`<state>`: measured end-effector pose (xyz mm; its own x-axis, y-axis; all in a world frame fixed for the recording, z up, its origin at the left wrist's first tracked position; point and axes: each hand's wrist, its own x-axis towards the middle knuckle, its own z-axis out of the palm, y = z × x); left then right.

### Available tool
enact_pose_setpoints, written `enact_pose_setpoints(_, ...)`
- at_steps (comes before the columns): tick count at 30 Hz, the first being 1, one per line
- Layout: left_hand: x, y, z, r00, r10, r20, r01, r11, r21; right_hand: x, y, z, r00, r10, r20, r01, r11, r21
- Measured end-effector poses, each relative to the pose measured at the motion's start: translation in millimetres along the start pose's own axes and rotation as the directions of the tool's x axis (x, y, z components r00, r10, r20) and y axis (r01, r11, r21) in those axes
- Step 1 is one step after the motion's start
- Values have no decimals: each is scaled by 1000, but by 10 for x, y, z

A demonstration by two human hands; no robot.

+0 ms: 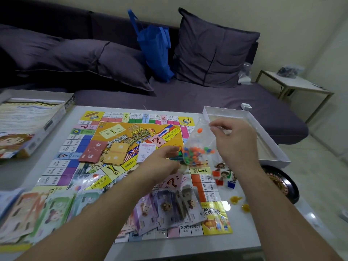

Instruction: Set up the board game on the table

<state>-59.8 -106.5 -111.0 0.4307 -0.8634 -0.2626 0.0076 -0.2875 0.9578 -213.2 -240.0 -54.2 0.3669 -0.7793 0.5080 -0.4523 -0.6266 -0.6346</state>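
Observation:
The colourful game board (79, 147) lies flat on the white table (244, 240). Above its right side my right hand (231, 140) pinches the top of a clear plastic bag (199, 146) holding several small orange, green and blue pieces. My left hand (162, 162) reaches toward the bag's bottom with curled fingers; what it grips is hidden. A red card stack (92, 151) and a yellow card stack (116, 153) rest on the board's middle. Paper money (169, 208) lies spread over the near edge. Character pawns (224, 176) stand right of the board.
The box lid (28, 125) sits at the table's left, the empty white box tray (267, 146) at the right. More banknotes (37, 210) lie near left. Yellow tokens (239, 202) and a dark round object (282, 183) sit right. Behind is a sofa with a blue bag (156, 46).

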Motion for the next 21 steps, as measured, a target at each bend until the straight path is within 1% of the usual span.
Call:
enact_pose_setpoints(4, -14, 0, 1, 1000, 24, -20, -23, 999, 24, 4, -30, 4, 998, -31, -50, 31, 999, 7)
enact_pose_setpoints(7, -42, 17, 4, 999, 38, -27, -37, 999, 38, 14, -47, 11, 997, -26, -71, 27, 1000, 15)
enact_pose_setpoints(16, -69, 54, 6, 995, 87, -48, -84, 995, 53, 16, -67, 30, 998, 25, -50, -25, 1000, 6)
enact_pose_setpoints(19, -74, 109, -4, 987, 150, -59, -145, 986, 85, 25, -59, 34, 1000, 20, -23, -19, 999, 46)
enact_pose_setpoints(21, -53, 198, 0, 971, 224, -86, -214, 970, 119, 36, -47, 38, 1000, 8, 6, -8, 998, 59)
